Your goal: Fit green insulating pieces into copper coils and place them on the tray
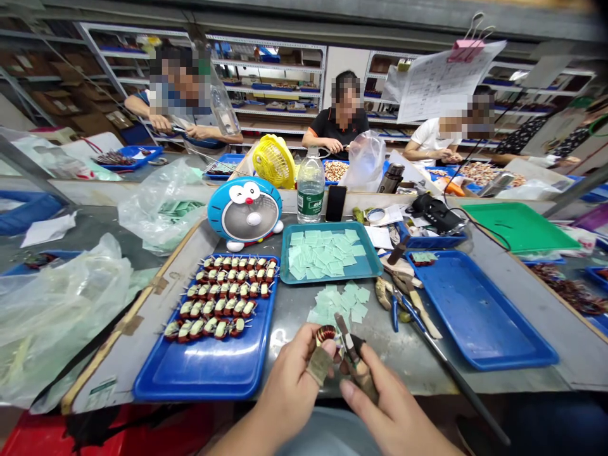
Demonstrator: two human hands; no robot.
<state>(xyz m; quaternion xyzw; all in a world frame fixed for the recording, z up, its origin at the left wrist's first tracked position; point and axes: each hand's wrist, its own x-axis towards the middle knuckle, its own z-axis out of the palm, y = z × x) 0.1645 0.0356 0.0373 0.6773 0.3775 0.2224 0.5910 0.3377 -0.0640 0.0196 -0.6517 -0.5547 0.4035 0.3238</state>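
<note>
My left hand (pixel 297 373) pinches a small coil with red-brown winding (pixel 325 333) near the table's front edge; a piece of tape wraps its thumb. Closed around a narrow tool with a dark handle and flat blade (pixel 348 339), my right hand (pixel 380 392) holds it against the coil. Just beyond both hands lies a loose pile of pale green squares (pixel 339 304). More such squares (pixel 323 253) fill a teal tray (pixel 285 269). Rows of coils with pale green tops (pixel 228 288) stand in the blue tray (pixel 204 373) on the left.
Pliers (pixel 394 310) and a long metal rod (pixel 456 373) lie right of my hands. Farther right is a blue tray (pixel 489 316) with a few coils. A blue fan (pixel 244 212), bottle (pixel 311 190) and phone (pixel 335 202) stand behind. Several people sit across the bench.
</note>
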